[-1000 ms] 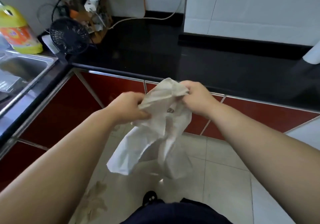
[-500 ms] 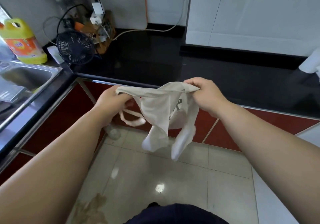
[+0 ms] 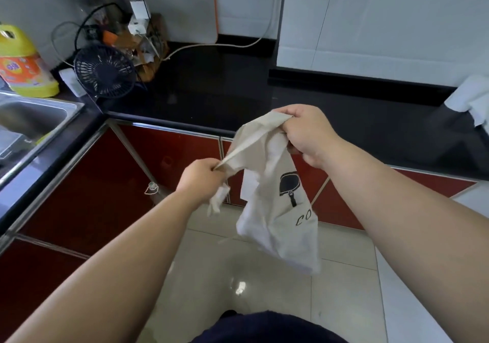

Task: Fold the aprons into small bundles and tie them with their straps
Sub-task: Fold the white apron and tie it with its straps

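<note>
We hold the apron (image 3: 275, 210) in the air in front of the counter, over the tiled floor (image 3: 217, 268), touching neither. Our right hand (image 3: 307, 133) is closed round a bunched upper edge of the cloth, up at the level of the counter's near edge. Our left hand (image 3: 201, 181), lower and to the left, pinches a narrow band of the fabric (image 3: 246, 148), which runs taut between the two hands. A short strap end (image 3: 218, 201) dangles just below the left fist. The rest of the apron hangs loose under the right hand, its black print facing us and its bottom hem free above the floor.

The black countertop (image 3: 225, 91) lies just beyond the hands; its near edge runs left to right above the red cabinet doors (image 3: 105, 183). The stretch of counter straight ahead is bare. At the far left corner stand a small black fan (image 3: 104, 71) and a tangle of cables, with a yellow detergent bottle (image 3: 23, 64) and the steel sink (image 3: 31, 115) further left. A white cloth (image 3: 473, 99) lies at the far right edge of the counter, well apart from the apron.
</note>
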The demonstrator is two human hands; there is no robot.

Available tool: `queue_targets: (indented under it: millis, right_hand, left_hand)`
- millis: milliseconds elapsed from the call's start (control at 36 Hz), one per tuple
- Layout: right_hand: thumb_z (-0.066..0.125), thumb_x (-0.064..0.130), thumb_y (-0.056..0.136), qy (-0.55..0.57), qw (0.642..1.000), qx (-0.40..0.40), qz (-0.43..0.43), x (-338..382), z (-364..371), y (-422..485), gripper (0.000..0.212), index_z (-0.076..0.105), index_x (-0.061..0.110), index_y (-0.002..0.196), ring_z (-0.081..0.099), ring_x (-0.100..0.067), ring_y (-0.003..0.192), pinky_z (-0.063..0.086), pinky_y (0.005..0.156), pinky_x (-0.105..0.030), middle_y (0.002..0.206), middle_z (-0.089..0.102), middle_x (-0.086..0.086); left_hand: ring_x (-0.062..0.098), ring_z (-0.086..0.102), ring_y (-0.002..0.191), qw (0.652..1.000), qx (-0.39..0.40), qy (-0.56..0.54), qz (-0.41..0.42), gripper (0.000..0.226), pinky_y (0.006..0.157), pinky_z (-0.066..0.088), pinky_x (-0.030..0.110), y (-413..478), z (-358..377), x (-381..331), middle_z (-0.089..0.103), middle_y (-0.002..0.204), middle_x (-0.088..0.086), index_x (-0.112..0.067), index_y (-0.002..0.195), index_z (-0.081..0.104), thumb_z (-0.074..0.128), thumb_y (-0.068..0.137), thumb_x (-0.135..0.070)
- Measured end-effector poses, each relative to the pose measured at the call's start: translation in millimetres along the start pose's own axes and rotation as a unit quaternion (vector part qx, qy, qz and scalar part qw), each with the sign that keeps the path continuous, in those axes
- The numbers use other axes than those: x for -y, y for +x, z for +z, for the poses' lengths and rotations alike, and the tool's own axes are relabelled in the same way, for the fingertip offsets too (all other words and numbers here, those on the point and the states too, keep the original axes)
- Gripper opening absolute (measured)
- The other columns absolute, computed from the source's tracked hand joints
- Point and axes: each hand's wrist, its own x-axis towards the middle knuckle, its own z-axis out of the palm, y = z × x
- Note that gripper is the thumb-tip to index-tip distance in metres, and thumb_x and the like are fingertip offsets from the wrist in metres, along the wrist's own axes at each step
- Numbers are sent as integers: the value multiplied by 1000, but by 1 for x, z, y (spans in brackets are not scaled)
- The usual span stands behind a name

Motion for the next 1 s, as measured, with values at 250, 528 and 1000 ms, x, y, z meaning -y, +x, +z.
queue_targets:
  millis: [250,528,1000]
  right_hand:
    - [50,5,90,-335,935,-107,-43,-21,-27,3,27,70,19,102,59,-22,101,49,79,-32,110,66,1]
    - [54,14,94,56,995,54,66,-7,-18,1,10,60,8,88,61,-21,91,58,84,-38,95,60,-8]
    - [63,16,86,-331,930,16,-160,-20,-28,8,14,69,16,98,48,-1,67,32,55,-3,74,55,11]
  left_hand:
    - [21,64,74,996,-37,-77,-17,27,70,53,35,15,-29,-15,70,80,4,-20,94,69,43,90,-12]
    - [14,60,54,788,329,-501,-142,67,62,51,23,-11,-58,-13,66,108,19,-2,131,56,58,77,-41]
    - [10,61,107,992,-2,81,92,48,92,44,26,-1,-54,-17,68,111,-7,-28,129,62,57,89,-2]
